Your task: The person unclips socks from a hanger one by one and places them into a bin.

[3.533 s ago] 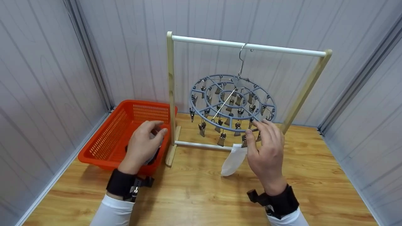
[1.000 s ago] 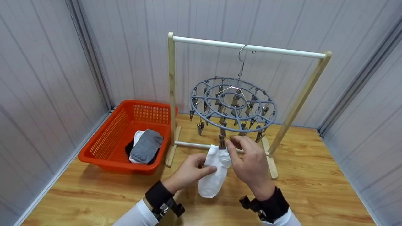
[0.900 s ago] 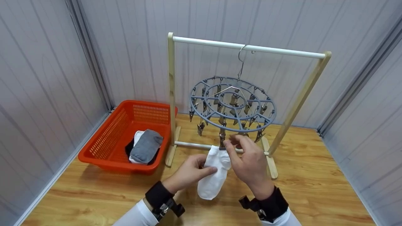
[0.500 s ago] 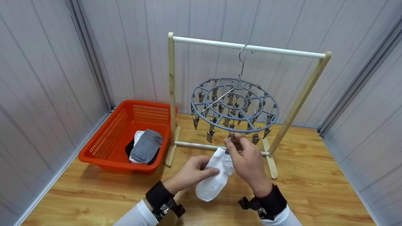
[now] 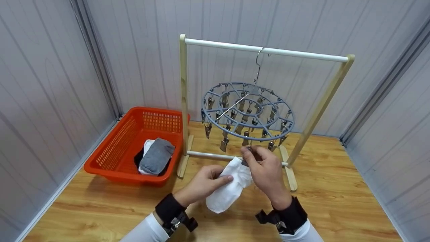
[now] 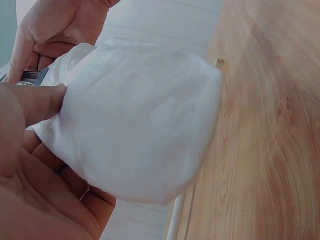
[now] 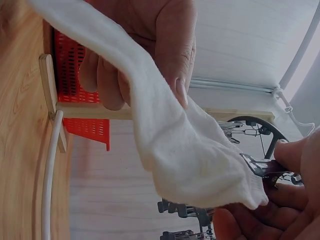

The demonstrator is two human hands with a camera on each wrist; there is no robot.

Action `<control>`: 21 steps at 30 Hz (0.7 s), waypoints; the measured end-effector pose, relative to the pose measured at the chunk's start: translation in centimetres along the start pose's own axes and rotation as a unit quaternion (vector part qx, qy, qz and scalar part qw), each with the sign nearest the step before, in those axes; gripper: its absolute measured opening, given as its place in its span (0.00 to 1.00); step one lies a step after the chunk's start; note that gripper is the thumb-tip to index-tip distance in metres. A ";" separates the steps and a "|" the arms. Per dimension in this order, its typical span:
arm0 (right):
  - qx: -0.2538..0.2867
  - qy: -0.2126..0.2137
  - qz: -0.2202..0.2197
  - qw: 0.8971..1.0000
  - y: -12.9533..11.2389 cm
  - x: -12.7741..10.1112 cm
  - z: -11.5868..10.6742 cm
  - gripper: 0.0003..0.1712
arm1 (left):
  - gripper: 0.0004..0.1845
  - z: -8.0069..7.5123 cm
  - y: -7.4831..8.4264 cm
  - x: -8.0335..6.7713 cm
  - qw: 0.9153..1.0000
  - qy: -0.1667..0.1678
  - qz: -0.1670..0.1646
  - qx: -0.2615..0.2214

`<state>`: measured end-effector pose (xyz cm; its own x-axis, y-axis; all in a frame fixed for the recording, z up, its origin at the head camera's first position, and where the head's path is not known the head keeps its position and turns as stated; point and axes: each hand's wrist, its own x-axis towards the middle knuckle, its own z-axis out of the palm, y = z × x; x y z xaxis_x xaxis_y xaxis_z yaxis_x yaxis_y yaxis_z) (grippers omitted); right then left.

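Observation:
A white sock (image 5: 228, 188) hangs tilted below the round grey clip hanger (image 5: 248, 111). My left hand (image 5: 205, 181) pinches the sock between thumb and fingers partway along its length. My right hand (image 5: 267, 169) pinches a metal clip (image 7: 260, 166) at the sock's cuff; in the right wrist view the clip's mouth is on the cuff's edge. In the left wrist view the sock (image 6: 135, 120) spreads out past my left thumb, and the clip (image 6: 34, 77) shows partly at the far left.
The hanger hooks over the white bar (image 5: 221, 44) of a wooden stand (image 5: 184, 101), with several metal clips dangling from it. An orange basket (image 5: 100, 158) on the left holds a grey sock (image 5: 156, 158) over white and black cloth. Pale panel walls surround the wooden tabletop (image 5: 336, 201).
Earlier my left hand was over the basket and my right at the hanger's rim. Since then both hands met at the white sock; lately the hanger has turned and the sock tilted more.

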<state>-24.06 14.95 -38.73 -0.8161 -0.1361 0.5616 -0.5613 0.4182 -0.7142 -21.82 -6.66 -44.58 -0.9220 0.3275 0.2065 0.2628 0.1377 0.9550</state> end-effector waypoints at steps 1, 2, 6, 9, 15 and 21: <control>0.005 0.002 -0.004 1.000 0.0 0.0 -0.1 0.11 | 0.11 0.0 0.0 0.0 1.000 0.000 0.000 0.001; 0.008 0.005 -0.005 1.000 0.0 0.0 -0.1 0.11 | 0.11 -0.1 0.0 0.0 1.000 0.001 0.001 0.002; 0.024 0.011 -0.007 1.000 0.0 0.1 -0.4 0.11 | 0.10 -0.1 0.1 0.0 1.000 0.007 0.005 0.008; 0.033 0.013 -0.005 0.999 -0.1 0.1 -0.5 0.10 | 0.10 -0.2 0.1 0.1 1.000 0.011 0.005 0.012; 0.052 0.013 -0.005 0.999 0.1 0.1 -0.5 0.10 | 0.11 -0.4 0.3 0.0 1.000 0.009 0.001 0.008; 0.077 0.012 -0.022 0.997 0.3 0.1 -0.6 0.11 | 0.12 -0.7 0.3 -0.1 1.000 0.012 -0.013 0.014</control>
<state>-24.27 15.57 -38.66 -0.7876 -0.1282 0.6028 -0.6126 0.2697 -0.7430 -21.83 -7.28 -44.15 -0.9351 0.3009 0.1870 0.2464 0.1730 0.9536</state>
